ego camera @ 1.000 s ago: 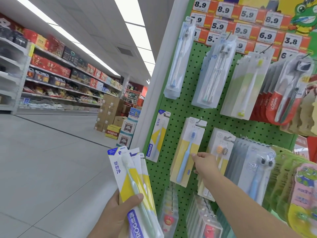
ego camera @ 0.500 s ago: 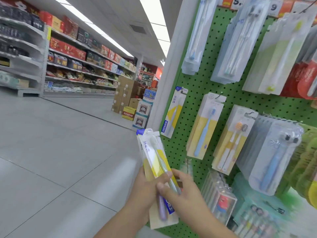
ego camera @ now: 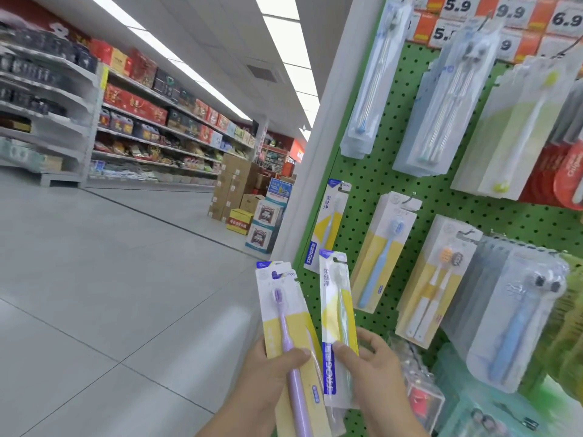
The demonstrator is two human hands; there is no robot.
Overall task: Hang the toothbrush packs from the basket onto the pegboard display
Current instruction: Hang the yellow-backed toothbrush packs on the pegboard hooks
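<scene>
The left hand [ego camera: 274, 370] grips a small stack of flat card-and-blister packs, a purple toothbrush pack [ego camera: 288, 329] in front, while the right hand [ego camera: 369, 364] pinches a yellow-and-white pack [ego camera: 336, 313] just beside the green pegboard [ego camera: 372, 181]. The slick plastic could slip from that light pinch, or its small hang hole could miss the thin metal hook [ego camera: 342, 190].

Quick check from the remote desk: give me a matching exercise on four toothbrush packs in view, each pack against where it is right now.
Packs:
1. purple toothbrush pack
2. pale green toothbrush pack
3. blue toothbrush pack
4. twin-brush pack

Places:
A. on a hook, right of the blue one
B. held in the left hand
C. on a hook, middle row
D. pinched by the right hand

Pairs: 1-B, 2-D, 3-C, 4-A
</scene>
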